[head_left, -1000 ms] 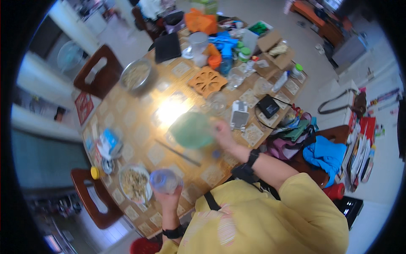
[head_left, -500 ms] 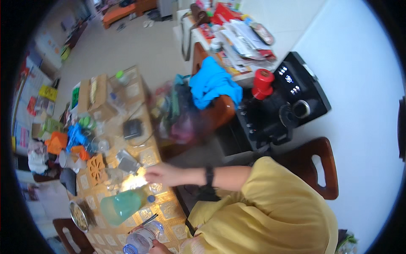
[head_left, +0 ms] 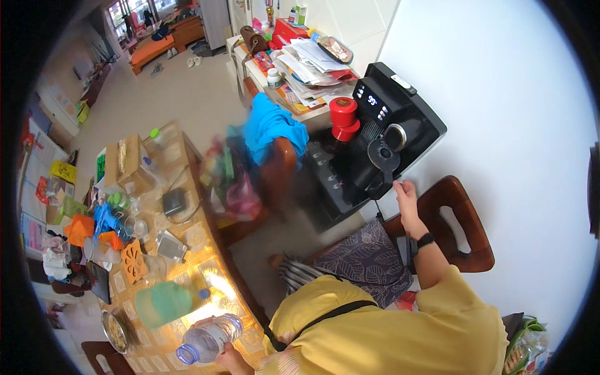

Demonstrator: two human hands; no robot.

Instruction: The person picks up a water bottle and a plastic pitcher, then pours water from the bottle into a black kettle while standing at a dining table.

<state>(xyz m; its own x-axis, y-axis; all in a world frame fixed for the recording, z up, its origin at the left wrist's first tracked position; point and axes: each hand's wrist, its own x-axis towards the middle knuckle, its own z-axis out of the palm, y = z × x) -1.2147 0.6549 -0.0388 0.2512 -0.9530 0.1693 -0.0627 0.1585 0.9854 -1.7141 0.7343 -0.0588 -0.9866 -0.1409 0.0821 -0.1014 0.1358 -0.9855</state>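
Observation:
My left hand is closed around a clear plastic bottle with blue ends, held tilted low over the table. My right hand is raised, fingers apart and empty, just beside the handle of a black kettle. The kettle sits on a black electric appliance with a lit display, along with a red container. A translucent green pitcher rests on the patterned table, near a small blue cap.
A wooden chair stands against the white wall. A blue cloth drapes another chair by a counter piled with papers. A metal bowl, orange trivet and cardboard box crowd the table.
The view has swung right toward the appliance. My right hand has left the green pitcher on the table and moved across to the kettle. My left hand still holds the bottle.

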